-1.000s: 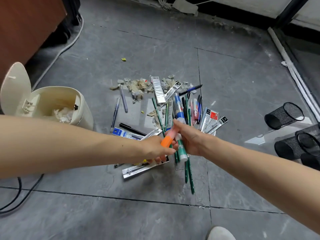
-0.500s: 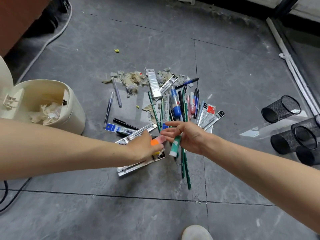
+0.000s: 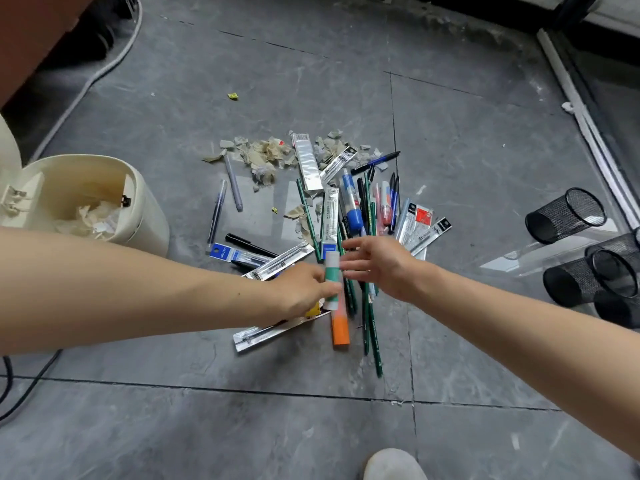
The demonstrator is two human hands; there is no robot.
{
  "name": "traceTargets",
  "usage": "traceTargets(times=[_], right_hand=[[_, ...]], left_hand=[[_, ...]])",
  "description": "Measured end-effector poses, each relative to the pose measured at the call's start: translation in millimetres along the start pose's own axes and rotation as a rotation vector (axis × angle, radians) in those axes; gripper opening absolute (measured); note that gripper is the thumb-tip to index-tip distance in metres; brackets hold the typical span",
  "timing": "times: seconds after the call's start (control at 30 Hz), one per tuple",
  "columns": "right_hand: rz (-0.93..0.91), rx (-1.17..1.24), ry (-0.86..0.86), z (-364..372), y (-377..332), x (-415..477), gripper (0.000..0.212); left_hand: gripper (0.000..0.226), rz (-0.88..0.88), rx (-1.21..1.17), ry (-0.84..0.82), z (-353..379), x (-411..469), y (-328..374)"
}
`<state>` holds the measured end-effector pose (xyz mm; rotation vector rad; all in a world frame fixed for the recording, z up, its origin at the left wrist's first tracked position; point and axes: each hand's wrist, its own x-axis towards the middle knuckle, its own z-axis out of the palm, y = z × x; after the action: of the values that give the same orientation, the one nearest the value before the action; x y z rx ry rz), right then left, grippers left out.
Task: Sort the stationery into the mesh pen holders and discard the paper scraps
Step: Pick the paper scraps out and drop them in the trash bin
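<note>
Over the near stationery pile (image 3: 329, 216), the left hand (image 3: 302, 289) is gripping glue stick (image 3: 331, 277) and marker (image 3: 340, 329); the right hand's (image 3: 384, 266) open fingers (image 3: 352, 244) should be singling out one pencil (image 3: 375, 341).

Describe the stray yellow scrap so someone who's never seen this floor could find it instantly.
Start at the cream bin on the left, then the heap of beige paper scraps beyond the pens. The yellow scrap lies alone farther out, bright against grey floor.
</note>
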<state>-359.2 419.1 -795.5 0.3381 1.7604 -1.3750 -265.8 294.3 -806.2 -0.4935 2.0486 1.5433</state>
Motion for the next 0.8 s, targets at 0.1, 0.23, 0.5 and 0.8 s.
traceTargets(times=[0.1,0.23,0.5,0.8], right_hand=[[-0.026,-0.510,0.211,-31.4,2.9,5.3,0.012],[0.107,-0.872,0.259,-56.3,31.4,16.2,0.005],[0.032,-0.737,0.246,-43.0,61.1,25.5,0.022],[-0.100,-1.259,0.126,-45.4,9.7,15.9,0.022]], left_hand=[[0.030,-0.082,0.119,-0.005,-8.2,1.1,-7.5],[0.030,-0.127,0.120,0.015,-12.7,6.1,-20.5],[0.020,-0.121,0.176,0.082,-10.2,22.8,-26.4],[0.011,0.085,0.624,0.307,-31.4,18.9,-19.6]])
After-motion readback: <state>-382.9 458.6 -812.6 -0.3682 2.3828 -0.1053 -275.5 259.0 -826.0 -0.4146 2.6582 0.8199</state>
